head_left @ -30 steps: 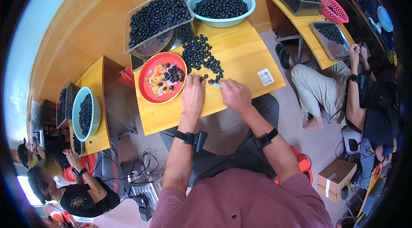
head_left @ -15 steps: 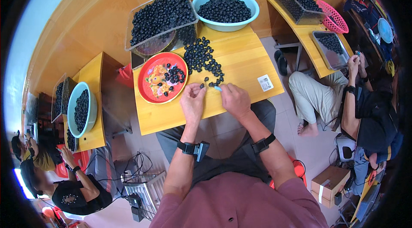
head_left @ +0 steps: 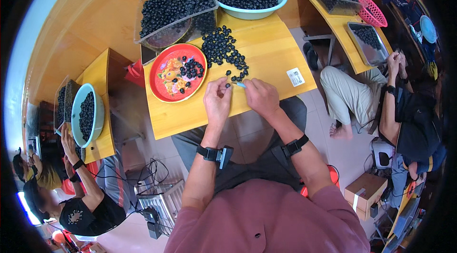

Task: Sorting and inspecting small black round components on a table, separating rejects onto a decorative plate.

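My left hand [head_left: 217, 101] pinches a small round black bead [head_left: 228, 85] between thumb and fingertips, over the near part of the yellow table [head_left: 276, 48]. Just to the right, my right hand [head_left: 261, 99] is closed around a thin tool with a light blue handle [head_left: 240, 84]. Its tip points toward the bead, and whether it touches cannot be made out. Beyond my hands lies a loose pile of black beads [head_left: 219, 46], trailing down toward my fingers. A red round tray [head_left: 158, 89] with a floral print, left of my left hand, holds several beads.
A clear plastic bin [head_left: 176, 31] and a light blue basin [head_left: 252, 14], both heaped with black beads, stand at the back. A white label [head_left: 295, 77] lies on the table's right. Co-workers sit at yellow tables on both sides. Cables [head_left: 154, 177] run across the floor at left.
The view has shifted, so the table sits higher in it. My left fingertips are now closer to the blue-handled tool. The co-worker at left has raised a hand toward the basin there.
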The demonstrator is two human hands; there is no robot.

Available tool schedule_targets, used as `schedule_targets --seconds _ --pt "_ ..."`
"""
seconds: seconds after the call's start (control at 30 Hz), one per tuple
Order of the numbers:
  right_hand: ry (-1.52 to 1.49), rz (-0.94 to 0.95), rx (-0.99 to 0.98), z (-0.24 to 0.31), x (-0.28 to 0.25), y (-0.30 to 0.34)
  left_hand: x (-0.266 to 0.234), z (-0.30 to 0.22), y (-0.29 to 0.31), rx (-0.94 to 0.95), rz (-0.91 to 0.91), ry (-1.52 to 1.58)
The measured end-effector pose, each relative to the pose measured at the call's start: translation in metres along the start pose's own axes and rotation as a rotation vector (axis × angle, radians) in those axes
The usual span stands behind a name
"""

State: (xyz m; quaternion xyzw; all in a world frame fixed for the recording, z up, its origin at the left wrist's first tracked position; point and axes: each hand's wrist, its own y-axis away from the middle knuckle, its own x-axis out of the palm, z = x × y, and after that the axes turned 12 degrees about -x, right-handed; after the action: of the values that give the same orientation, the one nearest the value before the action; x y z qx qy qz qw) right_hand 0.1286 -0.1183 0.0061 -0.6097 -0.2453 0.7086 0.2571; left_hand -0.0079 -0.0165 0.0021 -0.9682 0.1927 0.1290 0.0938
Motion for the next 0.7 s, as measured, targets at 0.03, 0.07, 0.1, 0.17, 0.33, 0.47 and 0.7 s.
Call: schedule_targets --seconds 0.03,0.07,0.1,0.17,0.33,0.47,0.7 --pt "-0.005 -0.014 -0.020 0.0003 -0.0012 0.0004 0.0006 -0.0037 0.0011 -0.010 0.011 -0.006" --pt "-0.006 -0.010 -0.017 -0.0001 -0.0021 0.0010 0.0017 -0.0063 0.0020 -0.021 0.021 -0.011" --pt "-0.015 -0.009 -0.039 -0.0010 -0.0030 0.0016 0.0032 -0.0066 0.0024 -0.025 0.022 -0.012" --pt "-0.026 -0.006 -0.065 -0.0019 -0.0049 0.0010 0.0036 -0.0050 0.0014 0.000 0.040 -0.039" --pt "0.000 0.052 -0.096 -0.0068 -0.0062 -0.0003 0.0053 -0.0035 0.0004 0.007 0.059 -0.042" --pt "0.002 0.055 -0.143 -0.0071 -0.0004 -0.0008 0.0038 -0.0013 -0.0013 0.002 0.076 -0.044" --pt "0.034 0.081 -0.137 -0.0032 -0.0008 -0.0014 -0.0002 -0.0020 -0.0008 0.000 0.086 -0.057"
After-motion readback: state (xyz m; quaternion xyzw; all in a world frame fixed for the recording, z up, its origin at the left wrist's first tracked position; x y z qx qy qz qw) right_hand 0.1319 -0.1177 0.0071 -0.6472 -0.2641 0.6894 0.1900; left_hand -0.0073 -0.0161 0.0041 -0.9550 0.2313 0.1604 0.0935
